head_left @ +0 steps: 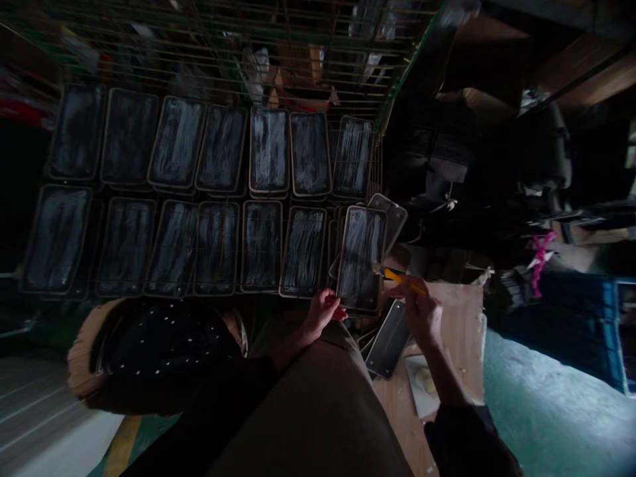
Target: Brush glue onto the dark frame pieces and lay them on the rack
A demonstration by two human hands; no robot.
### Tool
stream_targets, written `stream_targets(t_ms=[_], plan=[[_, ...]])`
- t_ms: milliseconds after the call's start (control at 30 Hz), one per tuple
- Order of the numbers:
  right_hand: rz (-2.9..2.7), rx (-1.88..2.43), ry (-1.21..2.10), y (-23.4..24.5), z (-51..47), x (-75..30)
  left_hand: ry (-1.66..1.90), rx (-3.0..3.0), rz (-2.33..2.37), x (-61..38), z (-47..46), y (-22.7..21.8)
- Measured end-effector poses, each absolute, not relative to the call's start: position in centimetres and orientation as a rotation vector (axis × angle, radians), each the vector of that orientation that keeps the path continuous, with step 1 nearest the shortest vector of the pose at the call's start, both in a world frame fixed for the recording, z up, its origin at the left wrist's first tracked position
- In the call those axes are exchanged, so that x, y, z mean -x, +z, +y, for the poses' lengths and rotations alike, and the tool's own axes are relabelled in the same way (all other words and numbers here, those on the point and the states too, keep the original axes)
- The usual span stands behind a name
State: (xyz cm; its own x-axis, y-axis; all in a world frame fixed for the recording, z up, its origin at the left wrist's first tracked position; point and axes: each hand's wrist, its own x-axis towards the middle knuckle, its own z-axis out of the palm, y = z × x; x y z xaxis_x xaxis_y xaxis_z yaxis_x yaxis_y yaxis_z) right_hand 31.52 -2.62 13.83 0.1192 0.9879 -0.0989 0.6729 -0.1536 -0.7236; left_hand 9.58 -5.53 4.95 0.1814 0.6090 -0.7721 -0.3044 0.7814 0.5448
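My right hand [421, 310] is closed round the yellow-orange handle of a small brush [392, 273]. The brush's pale head meets the right edge of a dark rectangular panel [362, 255] with a light rim and whitish streaks on its face. At that panel's lower left corner, my left hand [325, 313] pinches the edge between thumb and fingers. Beneath it, another panel [395, 218] juts out askew to the upper right. One more dark panel [390, 341] leans below, near my right wrist.
Two rows of similar streaked panels [261, 245] lie on a wire rack [318, 20]. A round container [82, 358] with dark, white-dotted contents stands at lower left. On the wooden board [460, 331] sits a white tray [421, 387] with something pale. A blue crate [581, 324] is at right.
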Motion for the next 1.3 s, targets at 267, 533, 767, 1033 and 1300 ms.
stream_targets(t_ms=[267, 533, 767, 1033, 1300], plan=[[-1.635, 2.041, 0.774, 13.3, -4.4, -30.2, 0.728, -0.157, 1.245, -10.1, -5.5, 6.1], [-1.445, 2.132, 0.978, 15.2, -8.1, -29.0, 0.724, -0.168, 1.261, -10.1, -5.6, 6.6], [-1.561, 2.048, 0.991, 15.4, -7.4, -29.3, 0.711, -0.174, 1.259, -10.2, -5.6, 6.3], [-1.561, 1.796, 1.363, 14.6, -3.4, -29.4, 0.697, -0.179, 1.283, -10.4, -5.6, 5.3], [-1.559, 1.649, 0.953, 11.8, 8.5, -31.8, 0.683, -0.248, 1.31, -10.5, -5.3, 5.0]])
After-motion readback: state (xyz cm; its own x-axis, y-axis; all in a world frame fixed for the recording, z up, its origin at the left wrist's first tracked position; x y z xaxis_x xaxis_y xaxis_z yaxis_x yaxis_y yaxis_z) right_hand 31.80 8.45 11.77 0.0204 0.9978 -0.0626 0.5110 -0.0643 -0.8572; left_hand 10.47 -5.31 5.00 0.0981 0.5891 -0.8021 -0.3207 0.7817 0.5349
